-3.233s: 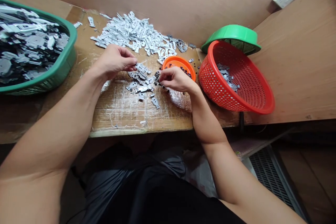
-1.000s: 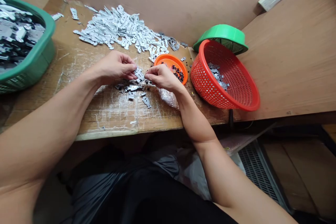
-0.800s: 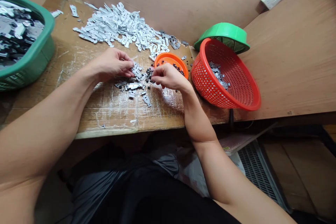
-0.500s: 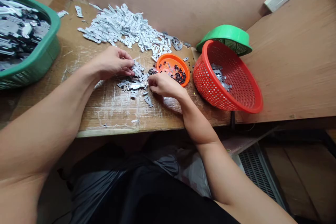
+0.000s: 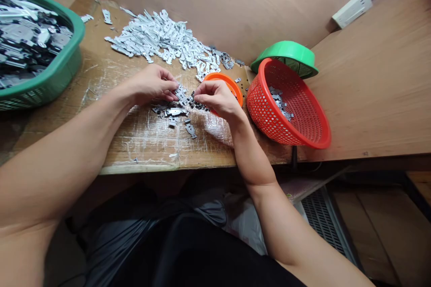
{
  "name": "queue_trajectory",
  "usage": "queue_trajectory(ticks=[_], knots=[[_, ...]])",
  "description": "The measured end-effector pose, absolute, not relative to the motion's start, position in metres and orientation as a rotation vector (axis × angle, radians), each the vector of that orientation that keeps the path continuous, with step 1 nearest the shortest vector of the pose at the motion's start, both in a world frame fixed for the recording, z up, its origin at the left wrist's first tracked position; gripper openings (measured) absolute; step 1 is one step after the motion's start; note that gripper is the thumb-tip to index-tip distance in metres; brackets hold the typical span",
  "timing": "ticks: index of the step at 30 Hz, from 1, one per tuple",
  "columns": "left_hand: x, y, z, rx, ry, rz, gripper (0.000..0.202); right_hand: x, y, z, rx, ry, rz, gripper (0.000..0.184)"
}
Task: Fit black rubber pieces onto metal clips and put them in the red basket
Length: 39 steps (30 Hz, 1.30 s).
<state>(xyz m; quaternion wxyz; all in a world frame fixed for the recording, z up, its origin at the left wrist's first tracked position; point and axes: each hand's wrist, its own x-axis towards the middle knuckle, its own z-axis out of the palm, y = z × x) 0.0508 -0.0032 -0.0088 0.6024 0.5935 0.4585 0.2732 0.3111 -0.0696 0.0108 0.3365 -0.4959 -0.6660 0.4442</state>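
My left hand (image 5: pixel 151 84) pinches a small grey metal plate (image 5: pixel 182 95) above a loose cluster of similar plates (image 5: pixel 173 111) on the taped wooden bench. My right hand (image 5: pixel 217 97) is closed in a pinch right beside it, fingertips meeting the plate; what they hold is too small to make out. Small dark pieces (image 5: pixel 200 107) lie just under the right hand. An orange bowl (image 5: pixel 236 89) sits behind the right hand, mostly hidden by it.
A red mesh basket (image 5: pixel 305 130) with a few grey parts leans on a green basket (image 5: pixel 293 50) at the right. A green tub (image 5: pixel 50 80) full of grey metal parts stands far left. A heap of pale metal strips (image 5: pixel 161 38) lies at the back. A power strip (image 5: pixel 352 8) is on the wall.
My right hand rose from the bench near the dark pieces and came up to the plate in my left hand, now covering the orange bowl. The left hand stayed put.
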Motion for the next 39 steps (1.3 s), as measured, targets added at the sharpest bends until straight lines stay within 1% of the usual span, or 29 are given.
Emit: queue_trajectory(ticks=[3,6,11,21,24,29,34,39], knots=[[0.054,-0.005,-0.011,1.364,1.017,0.652,0.029,0.290,-0.063,0.006,-1.313,-1.598,1.174,0.049],[0.055,-0.006,-0.011,1.340,0.999,0.677,0.031,0.274,-0.059,0.001,-1.355,-1.507,1.174,0.054],[0.056,-0.007,-0.009,1.282,0.992,0.687,0.031,0.271,-0.055,-0.010,-1.408,-1.368,1.157,0.053],[0.058,-0.012,-0.004,1.240,0.976,0.676,0.029,0.270,-0.050,-0.025,-1.397,-1.243,1.341,0.054],[0.059,-0.015,-0.002,1.231,0.998,0.666,0.029,0.271,-0.051,-0.020,-1.420,-1.259,1.346,0.053],[0.057,-0.015,0.001,1.227,1.053,0.667,0.029,0.290,-0.063,0.000,-1.450,-1.353,1.229,0.060],[0.053,-0.007,-0.003,1.316,1.037,0.645,0.030,0.303,-0.075,0.012,-1.455,-1.424,1.343,0.060],[0.051,-0.001,-0.010,1.368,1.001,0.656,0.031,0.297,-0.077,0.012,-1.476,-1.441,1.338,0.060]])
